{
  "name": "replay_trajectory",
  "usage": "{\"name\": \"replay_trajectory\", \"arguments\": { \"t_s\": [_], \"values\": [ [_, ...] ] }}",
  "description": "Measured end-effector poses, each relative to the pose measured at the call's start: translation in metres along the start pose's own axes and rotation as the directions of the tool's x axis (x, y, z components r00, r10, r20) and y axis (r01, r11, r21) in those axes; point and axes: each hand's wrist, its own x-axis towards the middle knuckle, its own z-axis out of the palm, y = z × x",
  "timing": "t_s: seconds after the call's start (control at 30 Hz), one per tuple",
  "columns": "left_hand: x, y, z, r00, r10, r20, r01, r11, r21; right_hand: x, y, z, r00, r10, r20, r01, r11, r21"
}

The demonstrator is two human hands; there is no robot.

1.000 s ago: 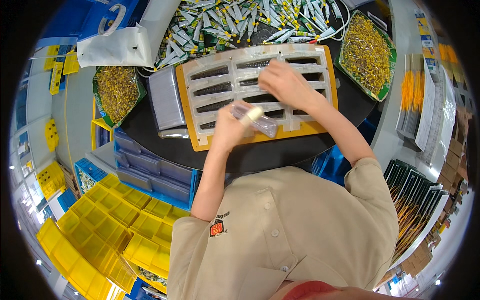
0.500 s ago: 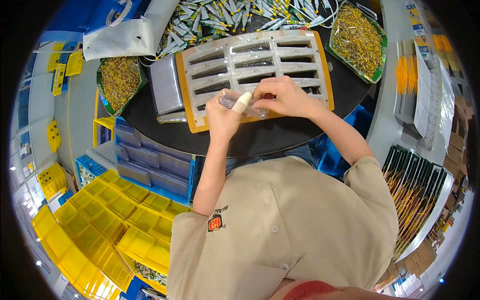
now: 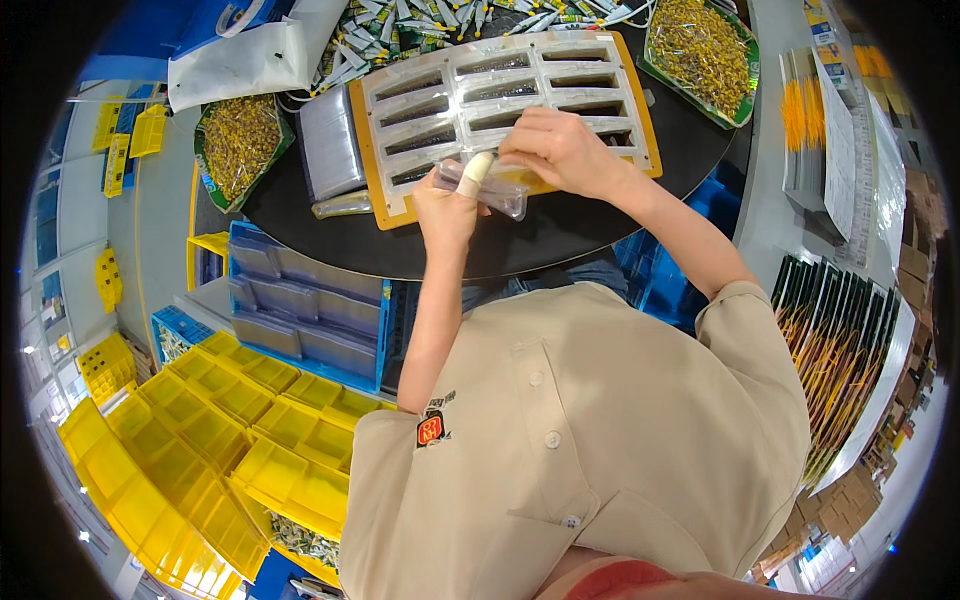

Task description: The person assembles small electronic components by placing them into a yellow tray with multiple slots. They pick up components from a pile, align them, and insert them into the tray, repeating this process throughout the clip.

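My left hand, with a pale yellow finger cover on one finger, is closed around clear plastic shells over the near edge of a tray. My right hand is just right of it, fingers curled and pinched together at the upper end of the shells. What those fingertips hold, if anything, is hidden. Beneath both hands lies the orange-edged tray, its white, clear-covered face carrying rows of narrow dark slots. A stack of clear plastic pieces lies along the tray's left side.
Small white-and-green tubes with yellow tips are heaped behind the tray. Green-edged trays of small yellow-topped parts stand left and right. A blue crate and yellow bins sit lower left. The black table has a curved front edge.
The view has shifted, so the tray appears higher. My right hand has risen slightly off the shells relative to my left hand, which keeps its hold. More of the clear shells now shows.
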Motion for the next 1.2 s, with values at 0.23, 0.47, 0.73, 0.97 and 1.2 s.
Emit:
{"name": "replay_trajectory", "arguments": {
  "t_s": [0.23,0.47,0.73,0.97,1.2],
  "values": [
    [-0.007,-0.002,0.003,0.997,-0.005,0.074,0.016,0.99,-0.143,0.02,0.032,-0.007,0.989,0.138,-0.051,-0.146,0.879,-0.454],
    [0.009,-0.009,0.011,1.0,0.004,0.022,-0.002,0.996,-0.091,-0.012,-0.002,0.001,0.952,0.296,0.079,-0.306,0.932,0.197],
    [-0.035,0.01,0.006,0.925,-0.315,0.215,0.323,0.946,-0.006,-0.007,0.027,-0.002,0.985,0.169,-0.018,-0.17,0.979,-0.113],
    [-0.007,0.032,0.018,0.986,-0.102,0.132,0.091,0.992,0.088,0.035,0.054,0.005,0.967,0.254,0.019,-0.249,0.956,-0.154],
    [0.074,0.036,0.07,0.987,0.134,0.085,-0.143,0.984,0.108,0.007,0.064,-0.065,0.939,0.328,0.1,-0.343,0.915,0.212]
  ]
}}
